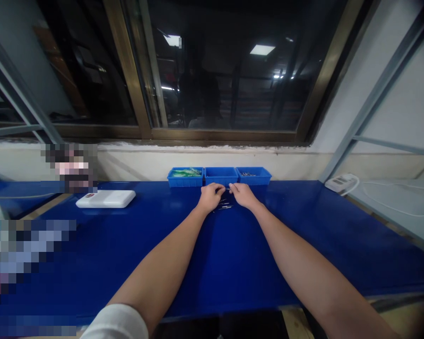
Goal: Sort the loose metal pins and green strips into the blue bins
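My left hand point(211, 196) and my right hand point(243, 194) are close together over the blue table, just in front of the bins. Fingers of both hands are pinched on a thin, small metal piece point(228, 189) that spans the gap between them; its exact kind is too small to make out. Below them on the tabletop lie several slim metal pieces point(225, 207), roughly side by side. Behind the hands stand three blue bins: the left bin point(185, 182) holds green packets, the middle bin point(221, 182) is partly seen inside, and the right bin point(259, 180) holds small metal parts.
A white box-shaped device point(106, 199) lies on the blue table point(127, 245) to the left. Further left is a blurred-out person. At the right, a white power strip point(341, 182) with a cable sits by a grey metal frame. A window point(233, 84) rises behind.
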### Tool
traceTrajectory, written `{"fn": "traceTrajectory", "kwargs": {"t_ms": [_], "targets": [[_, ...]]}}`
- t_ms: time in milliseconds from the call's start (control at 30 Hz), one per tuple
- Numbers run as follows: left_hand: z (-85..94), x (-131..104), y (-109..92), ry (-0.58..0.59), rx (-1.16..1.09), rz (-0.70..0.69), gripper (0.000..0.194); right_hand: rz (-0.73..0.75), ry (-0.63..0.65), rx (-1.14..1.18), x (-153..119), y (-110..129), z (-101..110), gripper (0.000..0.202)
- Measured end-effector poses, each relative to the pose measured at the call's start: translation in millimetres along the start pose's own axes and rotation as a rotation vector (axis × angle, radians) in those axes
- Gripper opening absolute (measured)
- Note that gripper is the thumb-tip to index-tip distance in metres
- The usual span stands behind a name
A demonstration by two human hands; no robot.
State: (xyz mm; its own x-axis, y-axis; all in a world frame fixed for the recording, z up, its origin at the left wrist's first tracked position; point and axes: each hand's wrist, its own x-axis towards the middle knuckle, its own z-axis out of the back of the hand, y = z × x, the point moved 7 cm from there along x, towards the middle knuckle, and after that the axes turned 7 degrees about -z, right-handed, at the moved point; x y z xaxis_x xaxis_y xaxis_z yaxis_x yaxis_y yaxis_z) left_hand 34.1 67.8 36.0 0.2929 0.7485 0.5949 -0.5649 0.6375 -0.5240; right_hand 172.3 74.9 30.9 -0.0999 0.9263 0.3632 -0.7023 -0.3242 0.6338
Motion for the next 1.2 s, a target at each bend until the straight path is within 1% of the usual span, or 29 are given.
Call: {"fn": "traceTrajectory", "kwargs": {"t_ms": [100,200,333,433,500,567,600,667,733,900,1000,1100,1200], "targets": [[0.2,0.2,1.7,0.007,0.035,0.012,0.017,-0.005,0.005,0.088,-0.5,-0.8,-0.1,0.033],[0.0,0.0,2.2,0.014,0.035,0.016,0.016,0.017,-0.004,0.099,-0.6,0.2,0.5,0.024],[2.4,-0.1,1.4,-0.025,-0.003,-0.001,0.014,0.0,-0.025,0.086,-1.2,1.6,3.4,0.032],[4.0,0.0,1.2,-0.048,0.001,-0.018,0.011,-0.018,-0.009,0.122,-1.5,1.6,2.7,0.036],[4.6,0.0,2.6,-0.056,0.011,-0.011,0.01,-0.023,0.003,0.209,-0.9,0.3,1.6,0.031],[4.7,0.1,4.3,-0.055,0.021,0.003,0.01,-0.035,0.017,0.37,0.2,-2.6,0.8,0.023],[4.5,0.1,5.1,-0.051,0.026,0.01,0.01,-0.046,0.027,0.451,0.8,-4.4,0.4,0.024],[4.1,0.0,6.3,-0.044,0.033,0.023,0.011,-0.073,0.049,0.555,1.6,-7.9,-0.2,0.028],[3.6,-0.1,7.0,-0.038,0.032,0.035,0.011,-0.1,0.065,0.594,1.8,-10.8,0.1,0.032],[2.7,-0.2,4.5,-0.038,-0.005,0.02,0.011,-0.153,0.053,0.734,2.4,-16.4,1.9,0.043],[4.7,-0.2,5.7,-0.081,-0.053,0.033,0.015,-0.185,-0.024,0.786,3.9,-20.4,6.1,0.05],[7.2,-0.1,10.4,-0.128,-0.076,0.063,0.016,-0.256,-0.193,0.792,4.0,-30.6,16.2,0.058],[7.1,0.5,12.5,-0.129,-0.056,0.054,0.01,-0.33,-0.345,0.793,1.9,-43.2,25.6,0.062]]}}
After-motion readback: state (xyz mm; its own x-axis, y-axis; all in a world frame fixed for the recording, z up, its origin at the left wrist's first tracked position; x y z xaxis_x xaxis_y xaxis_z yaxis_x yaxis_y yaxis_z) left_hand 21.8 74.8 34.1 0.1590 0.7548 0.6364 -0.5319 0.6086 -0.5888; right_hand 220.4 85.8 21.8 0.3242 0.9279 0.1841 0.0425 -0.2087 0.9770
